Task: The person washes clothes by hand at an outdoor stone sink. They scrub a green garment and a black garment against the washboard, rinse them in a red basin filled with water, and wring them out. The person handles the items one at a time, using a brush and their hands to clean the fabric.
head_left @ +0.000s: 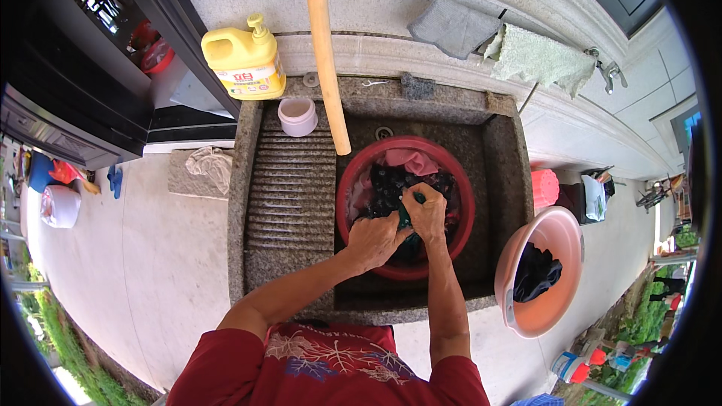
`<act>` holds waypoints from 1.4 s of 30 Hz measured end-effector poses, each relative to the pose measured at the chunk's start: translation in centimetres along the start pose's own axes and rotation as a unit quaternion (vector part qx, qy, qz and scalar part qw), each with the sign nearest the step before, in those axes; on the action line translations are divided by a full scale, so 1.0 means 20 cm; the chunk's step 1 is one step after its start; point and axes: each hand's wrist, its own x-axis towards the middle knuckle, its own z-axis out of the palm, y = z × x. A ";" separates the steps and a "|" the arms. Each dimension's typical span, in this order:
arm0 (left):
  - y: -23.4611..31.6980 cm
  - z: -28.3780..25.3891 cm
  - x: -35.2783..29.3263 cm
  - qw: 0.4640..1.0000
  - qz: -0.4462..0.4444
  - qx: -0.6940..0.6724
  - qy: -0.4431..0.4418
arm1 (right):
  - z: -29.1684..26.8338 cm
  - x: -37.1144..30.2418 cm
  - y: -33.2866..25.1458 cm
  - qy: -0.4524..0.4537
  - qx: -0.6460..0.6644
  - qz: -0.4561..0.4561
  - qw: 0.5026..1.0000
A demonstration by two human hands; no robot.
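Inside a stone sink (496, 146) sits a red basin (468, 203) full of wet laundry. Dark patterned cloth (385, 189) fills most of it, with a pink cloth (412, 160) at the far side. Over the basin, my left hand (376, 240) and my right hand (426, 214) are close together, both closed on a dark green cloth (404, 218). A bit of that cloth pokes out by my right thumb, and more of it hangs down into the basin below.
A ribbed stone washboard (293, 180) forms the sink's left side, with a pink tub (298, 116) on it. A yellow detergent jug (242, 60) stands at the back left. A tan hose (325, 60) hangs from the tap. At the right, a pink basin (575, 248) holds black cloth (535, 271).
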 end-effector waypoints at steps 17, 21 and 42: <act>-0.22 -0.05 0.01 0.782 -0.139 -0.607 -0.021 | -0.12 -0.05 -0.01 -0.077 0.480 0.015 0.874; -0.23 0.04 0.06 0.504 -0.156 -0.841 -0.116 | -0.09 -0.07 -0.11 -0.117 0.512 -0.047 0.850; 0.00 -0.13 0.13 0.936 -0.007 -0.301 -0.184 | -0.11 -0.04 -0.20 -0.057 0.212 -0.161 0.962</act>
